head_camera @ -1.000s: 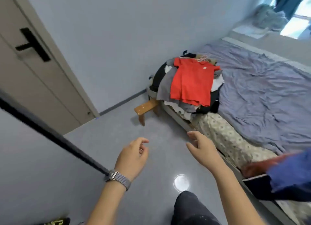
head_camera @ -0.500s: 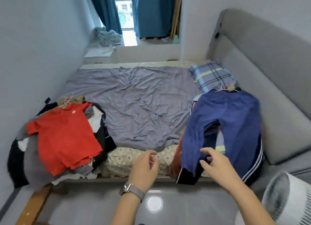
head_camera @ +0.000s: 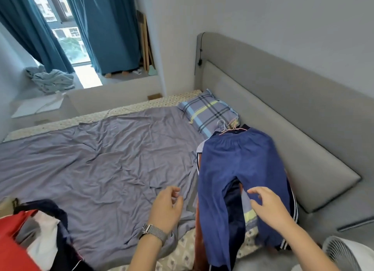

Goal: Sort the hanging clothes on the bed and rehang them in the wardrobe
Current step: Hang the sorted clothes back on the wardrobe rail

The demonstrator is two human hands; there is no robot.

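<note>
Blue trousers (head_camera: 240, 169) top our right-hand stack on the bed (head_camera: 105, 159), waistband at the wire hangers (head_camera: 230, 127) just below the plaid pillow (head_camera: 208, 112), legs running toward us over darker garments. Our right hand (head_camera: 269, 208) hovers over the trouser legs, fingers spread, gripping nothing. Our left hand (head_camera: 166, 206), watch (head_camera: 154, 233) on wrist, floats above the grey sheet, fingers loosely curled, empty. Second pile with the red shirt (head_camera: 12, 242) sits at bottom left, well apart. White fan (head_camera: 344, 252) at bottom right.
</note>
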